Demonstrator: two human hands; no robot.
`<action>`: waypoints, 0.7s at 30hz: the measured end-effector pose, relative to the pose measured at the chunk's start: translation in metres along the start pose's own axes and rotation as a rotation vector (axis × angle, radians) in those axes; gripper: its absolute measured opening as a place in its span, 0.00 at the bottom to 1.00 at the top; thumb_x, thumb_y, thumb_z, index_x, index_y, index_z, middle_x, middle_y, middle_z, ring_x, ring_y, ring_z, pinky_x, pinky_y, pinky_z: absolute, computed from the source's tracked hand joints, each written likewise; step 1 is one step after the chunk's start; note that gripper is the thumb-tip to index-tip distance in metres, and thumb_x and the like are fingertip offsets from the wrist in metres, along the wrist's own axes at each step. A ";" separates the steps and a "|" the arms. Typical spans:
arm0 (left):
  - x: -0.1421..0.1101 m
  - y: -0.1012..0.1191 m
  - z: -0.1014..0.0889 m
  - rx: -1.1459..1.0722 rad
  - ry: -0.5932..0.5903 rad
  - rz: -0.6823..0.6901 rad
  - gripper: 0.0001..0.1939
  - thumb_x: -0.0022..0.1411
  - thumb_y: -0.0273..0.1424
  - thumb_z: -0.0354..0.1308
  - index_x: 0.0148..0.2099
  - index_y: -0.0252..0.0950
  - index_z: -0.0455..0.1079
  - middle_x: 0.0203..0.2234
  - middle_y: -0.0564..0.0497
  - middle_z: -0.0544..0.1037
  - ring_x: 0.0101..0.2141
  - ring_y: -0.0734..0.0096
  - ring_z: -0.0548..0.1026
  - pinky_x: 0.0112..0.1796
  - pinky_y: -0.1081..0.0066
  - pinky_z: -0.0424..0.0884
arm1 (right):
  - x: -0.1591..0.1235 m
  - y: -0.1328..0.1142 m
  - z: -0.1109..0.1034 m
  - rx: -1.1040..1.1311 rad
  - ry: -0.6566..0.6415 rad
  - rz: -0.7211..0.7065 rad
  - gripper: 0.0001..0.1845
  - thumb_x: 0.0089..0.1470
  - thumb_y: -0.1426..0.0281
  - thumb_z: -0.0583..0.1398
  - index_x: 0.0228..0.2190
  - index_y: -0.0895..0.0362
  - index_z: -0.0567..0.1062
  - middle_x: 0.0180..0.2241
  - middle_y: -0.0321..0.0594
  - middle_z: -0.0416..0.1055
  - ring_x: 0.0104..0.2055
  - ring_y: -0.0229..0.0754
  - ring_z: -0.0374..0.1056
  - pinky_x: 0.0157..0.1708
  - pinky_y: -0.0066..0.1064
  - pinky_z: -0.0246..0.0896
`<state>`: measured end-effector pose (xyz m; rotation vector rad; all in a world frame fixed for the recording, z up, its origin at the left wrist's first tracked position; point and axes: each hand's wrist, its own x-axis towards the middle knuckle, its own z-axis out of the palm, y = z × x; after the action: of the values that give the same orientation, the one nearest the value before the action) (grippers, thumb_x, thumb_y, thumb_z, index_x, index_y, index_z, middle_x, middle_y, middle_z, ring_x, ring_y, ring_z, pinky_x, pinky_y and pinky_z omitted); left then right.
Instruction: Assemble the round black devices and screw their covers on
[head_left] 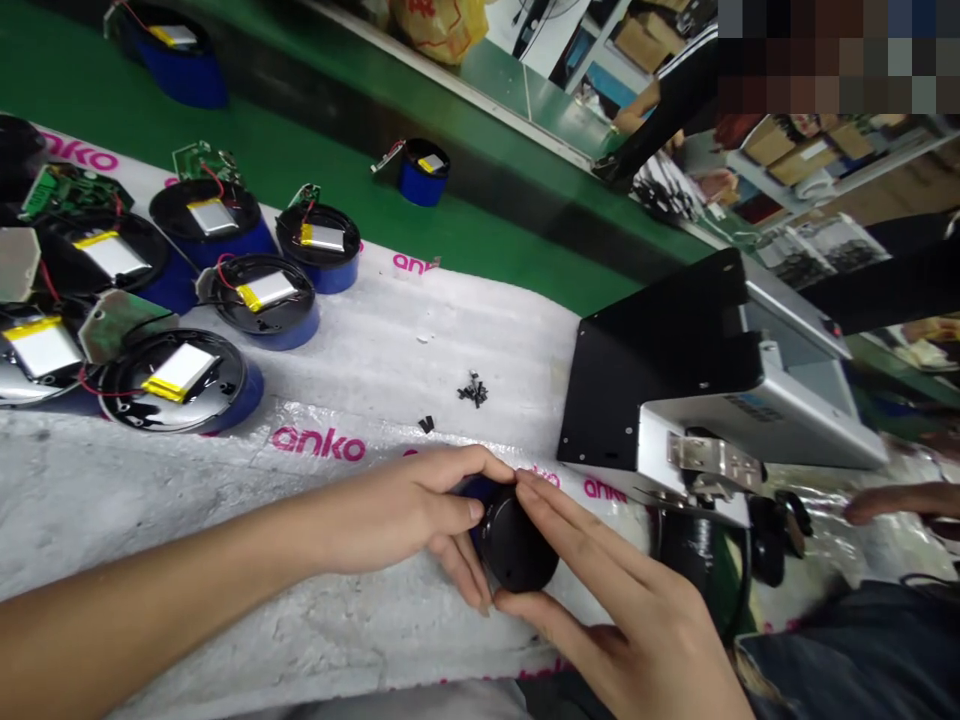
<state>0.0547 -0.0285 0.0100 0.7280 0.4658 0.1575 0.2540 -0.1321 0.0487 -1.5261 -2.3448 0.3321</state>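
Between my two hands is a round blue housing (521, 545) with a black disc-shaped face, held over the wrapped work surface near me. My left hand (424, 510) grips its left side, thumb on the rim and fingers around the blue wall. On the right, my right hand (626, 590) clasps the rim, with fingertips at the top edge and the thumb at the bottom. Just beyond lie a small heap of black bits (474, 390) and a couple of loose black strips (426, 424). The underside of the housing is hidden.
Several blue housings (300, 325) with flat batteries and wired circuit boards stand at the left. Another housing (425, 172) sits on the green bench (495, 235). A black and white machine (652, 350) stands at the right, near another person's hand (892, 500).
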 end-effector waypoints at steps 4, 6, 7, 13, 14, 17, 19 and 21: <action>0.000 0.001 0.000 0.018 -0.006 0.004 0.15 0.69 0.25 0.48 0.55 0.37 0.67 0.25 0.51 0.76 0.27 0.67 0.81 0.36 0.64 0.78 | 0.004 0.000 -0.001 0.021 0.011 -0.006 0.30 0.58 0.68 0.65 0.59 0.61 0.67 0.57 0.47 0.71 0.57 0.43 0.70 0.58 0.25 0.63; 0.000 0.001 0.000 0.042 -0.004 -0.005 0.17 0.69 0.23 0.45 0.56 0.37 0.67 0.25 0.51 0.76 0.27 0.68 0.81 0.36 0.65 0.78 | 0.005 -0.001 -0.001 0.014 0.012 0.006 0.30 0.58 0.68 0.65 0.60 0.60 0.67 0.57 0.46 0.71 0.56 0.44 0.71 0.57 0.25 0.66; 0.000 0.001 0.000 0.059 -0.001 -0.004 0.18 0.70 0.22 0.44 0.56 0.37 0.67 0.25 0.51 0.75 0.27 0.68 0.80 0.36 0.65 0.78 | 0.005 -0.002 -0.001 0.004 0.019 0.012 0.30 0.58 0.67 0.64 0.60 0.59 0.67 0.58 0.46 0.71 0.55 0.44 0.72 0.55 0.26 0.67; 0.002 0.000 -0.003 0.132 -0.002 0.014 0.19 0.71 0.22 0.43 0.59 0.35 0.66 0.24 0.51 0.76 0.26 0.69 0.80 0.37 0.64 0.78 | 0.002 -0.013 0.000 -0.070 -0.021 0.171 0.32 0.60 0.67 0.63 0.63 0.52 0.62 0.61 0.41 0.67 0.56 0.45 0.71 0.55 0.31 0.71; 0.002 -0.001 -0.003 0.142 -0.002 0.014 0.20 0.71 0.22 0.43 0.60 0.35 0.65 0.24 0.51 0.76 0.26 0.69 0.80 0.38 0.64 0.78 | 0.001 -0.015 0.000 -0.080 -0.025 0.179 0.32 0.60 0.68 0.63 0.63 0.52 0.62 0.61 0.41 0.67 0.57 0.45 0.71 0.55 0.31 0.71; 0.002 0.000 -0.002 0.183 0.001 0.019 0.21 0.72 0.23 0.42 0.63 0.36 0.64 0.23 0.52 0.75 0.26 0.69 0.80 0.38 0.64 0.77 | 0.002 -0.016 0.001 -0.120 -0.031 0.157 0.31 0.60 0.67 0.63 0.62 0.54 0.62 0.61 0.43 0.67 0.58 0.45 0.69 0.55 0.31 0.71; 0.001 0.000 -0.002 0.182 -0.002 0.017 0.22 0.72 0.22 0.41 0.63 0.36 0.64 0.23 0.52 0.75 0.26 0.69 0.80 0.38 0.63 0.77 | 0.004 -0.017 -0.001 -0.148 -0.033 0.131 0.29 0.61 0.66 0.62 0.61 0.56 0.63 0.59 0.44 0.69 0.57 0.45 0.71 0.55 0.31 0.71; 0.000 0.001 -0.002 0.159 -0.002 0.010 0.25 0.69 0.19 0.43 0.64 0.36 0.63 0.23 0.53 0.75 0.26 0.68 0.80 0.38 0.63 0.77 | 0.005 -0.018 -0.004 -0.188 -0.028 0.131 0.27 0.62 0.64 0.60 0.60 0.58 0.65 0.56 0.45 0.72 0.55 0.45 0.73 0.54 0.31 0.72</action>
<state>0.0536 -0.0268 0.0097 0.8857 0.4764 0.1297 0.2386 -0.1343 0.0596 -1.7771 -2.3595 0.1679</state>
